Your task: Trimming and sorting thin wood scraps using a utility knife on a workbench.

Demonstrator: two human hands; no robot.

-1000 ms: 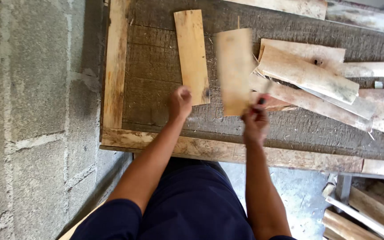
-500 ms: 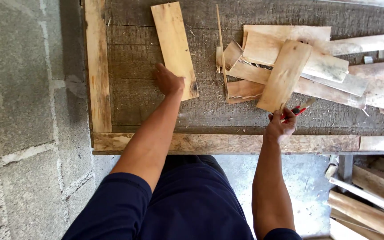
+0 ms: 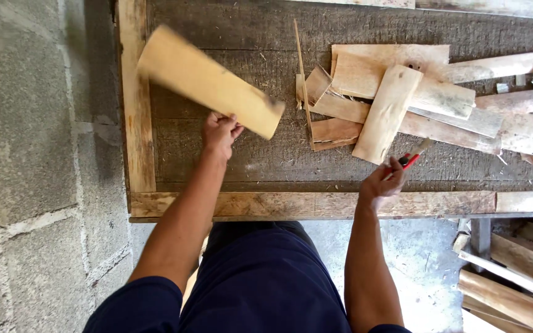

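The left hand now has its fingers closed around the lower edge of a pale wooden slat, lifted off the counter and tilted, its far end swung out toward ten o'clock and its near end pointing to about four o'clock. The slat is blurred with motion. Half a second ago that same slat lay flat on the boards with the hand only resting on it, so it has just been picked up and is mid-swing.

The right hand sits at about four o'clock from the left, near the front rail of the counter. Its fingers are wrapped around a red-handled cutter, the blade end pointing up toward one o'clock. It no longer holds any wood: the slat it carried a second ago now lies on the heap of offcuts, slanting across the others, just beyond the cutter tip.

From where I stand, one piece has gone onto the pile and a fresh one has come into the free hand, with the cutter kept ready.

At three o'clock the heap runs on to the counter's edge, and more loose planks lie on the floor beneath. A grey block wall stands at nine o'clock.
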